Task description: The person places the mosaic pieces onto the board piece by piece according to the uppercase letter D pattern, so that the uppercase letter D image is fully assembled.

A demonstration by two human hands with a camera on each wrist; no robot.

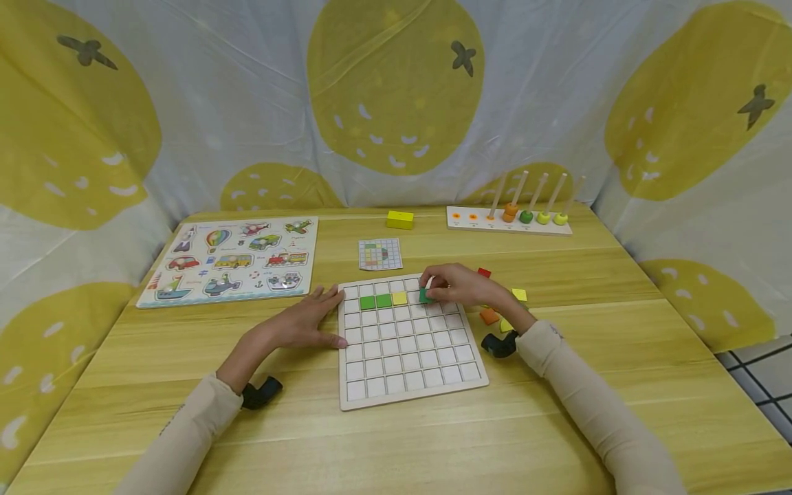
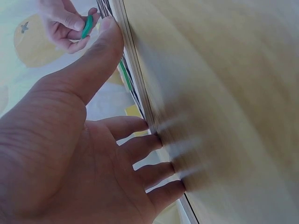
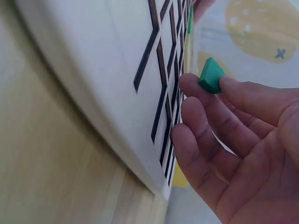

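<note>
A white grid board (image 1: 396,397) lies on the table with two green square tiles (image 1: 375,302) and a yellow tile (image 1: 399,298) in its second row. My right hand (image 1: 456,283) pinches a dark green tile (image 3: 211,75) between thumb and fingertip, close over the board's upper right part. In the right wrist view the tile is tilted, and the other fingers are bent beside the grid. My left hand (image 1: 304,322) rests at the board's left edge with fingers spread. The left wrist view shows its thumb and fingertips touching that edge (image 2: 140,91).
Several loose coloured tiles (image 1: 489,315) lie right of the board, partly behind the right forearm. A small pattern card (image 1: 380,254) and a yellow block (image 1: 400,220) sit behind it. A vehicle puzzle (image 1: 229,261) lies at back left, a peg stacker (image 1: 509,221) at back right.
</note>
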